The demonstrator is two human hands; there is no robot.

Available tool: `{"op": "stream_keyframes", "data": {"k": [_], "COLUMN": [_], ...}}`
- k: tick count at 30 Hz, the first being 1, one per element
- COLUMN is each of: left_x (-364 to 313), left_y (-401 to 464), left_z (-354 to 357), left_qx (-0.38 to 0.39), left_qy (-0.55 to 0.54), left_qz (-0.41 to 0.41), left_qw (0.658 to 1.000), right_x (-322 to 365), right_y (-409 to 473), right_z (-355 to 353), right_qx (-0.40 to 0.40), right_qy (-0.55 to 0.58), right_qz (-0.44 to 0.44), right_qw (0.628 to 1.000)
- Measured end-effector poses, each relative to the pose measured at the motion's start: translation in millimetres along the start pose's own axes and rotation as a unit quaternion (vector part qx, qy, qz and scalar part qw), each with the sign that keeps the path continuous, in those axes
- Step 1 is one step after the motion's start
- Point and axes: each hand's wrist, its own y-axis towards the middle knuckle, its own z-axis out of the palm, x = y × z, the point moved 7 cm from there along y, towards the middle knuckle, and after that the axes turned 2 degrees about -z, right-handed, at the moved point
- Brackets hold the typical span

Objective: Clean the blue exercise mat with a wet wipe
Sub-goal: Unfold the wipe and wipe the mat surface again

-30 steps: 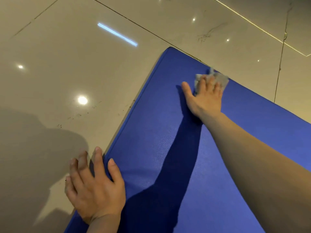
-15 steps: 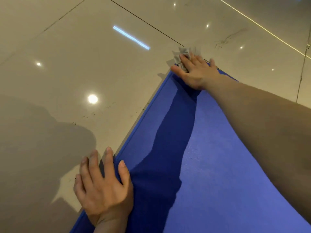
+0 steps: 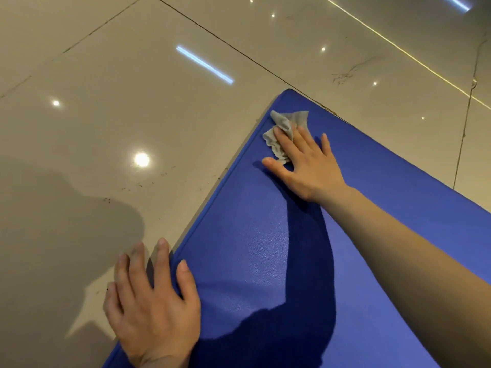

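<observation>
The blue exercise mat (image 3: 252, 248) lies flat on the floor and fills the lower right of the head view, its far corner at the top. A crumpled grey wet wipe (image 3: 284, 128) sits near that far corner. My right hand (image 3: 305, 163) presses flat on the wipe with straight, spread fingers, and part of the wipe is hidden under them. My left hand (image 3: 154, 306) rests flat across the mat's left edge, its thumb on the mat and its fingers on the floor.
Glossy beige floor tiles (image 3: 132, 115) surround the mat, with dark grout lines and bright reflections of ceiling lights. Small dark specks lie on the tiles beside the mat's left edge. My shadow falls on the floor at the lower left.
My right hand slid the wipe left to the mat's far corner, then back toward me along the left edge. My left hand stayed on the mat's edge.
</observation>
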Motion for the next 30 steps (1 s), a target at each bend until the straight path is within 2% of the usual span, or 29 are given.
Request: {"op": "stream_keyframes", "data": {"k": [1,5,8,12,17,20,22,24,27,30], "left_x": [-0.5,1.9,6.8,4.2,-1.1,2.3,2.2,3.9,0.8,2.5], "left_y": [-0.1,-0.1,0.8,0.0,-0.8,0.5,1.9,1.2,1.0,2.8], "left_z": [-0.4,1.8,10.1,3.7,0.4,2.6,6.7,5.9,3.9,4.4], "left_qx": [-0.001,-0.003,0.015,-0.004,-0.029,-0.024,-0.005,-0.014,-0.012,0.012], "left_qy": [-0.002,0.012,0.017,0.014,0.001,0.006,0.000,0.013,0.005,0.013], "left_qz": [0.001,0.005,0.032,0.000,0.006,0.007,0.015,0.004,-0.002,-0.012], "left_qw": [1.000,1.000,0.999,1.000,1.000,1.000,1.000,1.000,1.000,1.000], "right_x": [-15.9,-81.5,-75.0,-9.9,84.2,74.9,38.8,-16.2,-96.4,-105.7], "right_y": [6.3,34.6,41.1,16.8,-67.2,-77.0,-48.6,-19.1,-1.5,4.0], "right_z": [-3.9,-15.1,-13.7,2.3,32.1,33.3,21.6,6.1,-10.6,-12.3], "right_qx": [-0.002,0.002,-0.009,-0.022,0.011,0.033,0.033,0.029,0.038,0.032], "right_qy": [-0.010,0.023,0.056,0.052,0.062,0.001,-0.022,-0.025,-0.011,0.075], "right_qz": [0.014,0.165,0.185,0.108,-0.106,-0.148,-0.089,0.022,0.176,0.236], "right_qw": [1.000,0.986,0.981,0.993,0.992,0.988,0.995,0.999,0.984,0.968]}}
